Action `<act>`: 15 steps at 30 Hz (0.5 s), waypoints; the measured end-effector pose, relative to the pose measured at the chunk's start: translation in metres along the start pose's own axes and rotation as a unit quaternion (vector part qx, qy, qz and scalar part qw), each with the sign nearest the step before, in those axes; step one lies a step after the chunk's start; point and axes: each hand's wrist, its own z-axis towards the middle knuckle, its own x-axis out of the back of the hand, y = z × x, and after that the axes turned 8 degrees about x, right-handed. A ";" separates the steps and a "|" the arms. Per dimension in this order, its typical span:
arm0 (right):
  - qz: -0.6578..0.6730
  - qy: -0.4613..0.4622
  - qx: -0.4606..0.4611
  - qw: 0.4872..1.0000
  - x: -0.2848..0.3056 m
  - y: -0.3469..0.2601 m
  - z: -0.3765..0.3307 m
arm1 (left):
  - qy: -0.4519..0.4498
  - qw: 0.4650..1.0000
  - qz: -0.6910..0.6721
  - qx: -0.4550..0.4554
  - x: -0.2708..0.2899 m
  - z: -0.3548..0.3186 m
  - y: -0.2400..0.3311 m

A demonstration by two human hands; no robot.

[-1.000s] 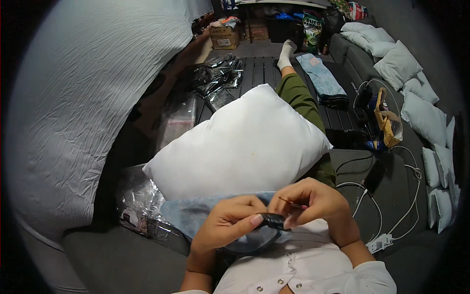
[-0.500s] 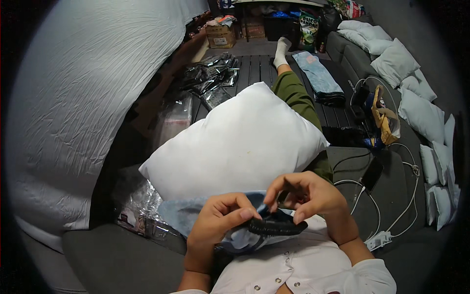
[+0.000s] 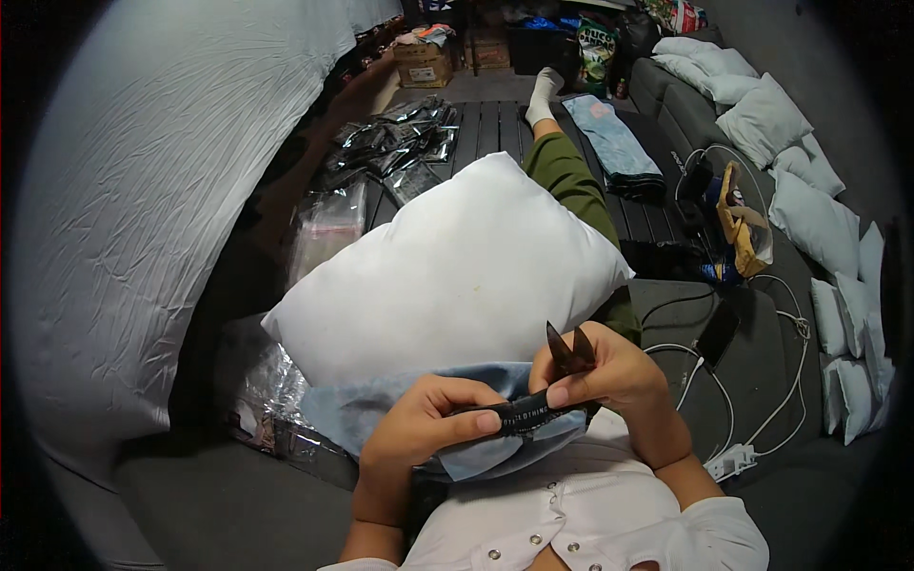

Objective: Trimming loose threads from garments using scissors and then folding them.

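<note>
My left hand (image 3: 424,423) pinches a black printed fabric band (image 3: 526,415) at its left end, thumb on top. At the band's right end, my right hand (image 3: 619,366) presses its thumb on it. A pair of thread snips (image 3: 569,350) also sits in that hand, its two dark pointed blades sticking up, apart. The band belongs to a pale blue, denim-like cloth piece (image 3: 338,404) bunched over my lap. Just beyond my hands lies a plump white pillow (image 3: 466,271) across my legs. The snips' handles are hidden in my fingers.
Black plastic packets (image 3: 390,143) and clear plastic bags (image 3: 328,228) lie at left on the slatted surface. Folded blue cloth (image 3: 614,143) is beyond my leg. At right are a phone (image 3: 719,333), a white power strip (image 3: 731,463), cables, and several small pillows (image 3: 814,224) on the sofa.
My right hand has come onto the band's right end, and the snips' blades now show pointing up from it. The band has turned so its printed face shows.
</note>
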 end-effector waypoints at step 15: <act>0.010 -0.009 0.001 1.000 0.003 0.015 0.005 | 0.011 0.969 0.026 -0.246 -0.001 0.014 -0.015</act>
